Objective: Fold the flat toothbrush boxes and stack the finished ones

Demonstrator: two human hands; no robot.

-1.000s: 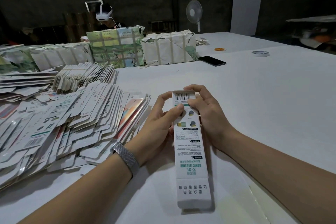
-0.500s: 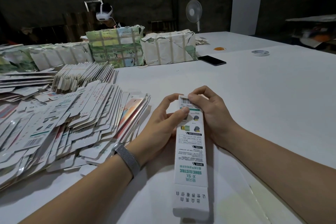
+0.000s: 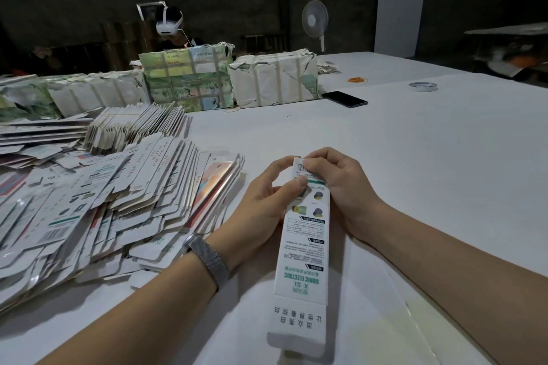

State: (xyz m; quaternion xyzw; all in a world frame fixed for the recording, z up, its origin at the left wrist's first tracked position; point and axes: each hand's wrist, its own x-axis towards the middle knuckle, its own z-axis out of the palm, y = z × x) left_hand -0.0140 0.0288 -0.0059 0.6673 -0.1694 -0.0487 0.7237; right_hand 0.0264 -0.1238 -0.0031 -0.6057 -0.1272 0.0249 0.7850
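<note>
The toothbrush box (image 3: pixel 305 243) is held just above the white worktop (image 3: pixel 415 172), long and thin. The left hand (image 3: pixel 264 210) and the right hand (image 3: pixel 341 187) both pinch its far end, fingers clamped on the flap. It seems light card, easy to crease, so hold it near the edges. Flat boxes (image 3: pixel 103 195) lie heaped at the left. The room behind is dim.

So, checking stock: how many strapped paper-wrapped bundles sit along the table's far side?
2 clearly: a green-printed strapped bundle and a white strapped bundle right of it. Lower wrapped packs further left may hide more.
</note>
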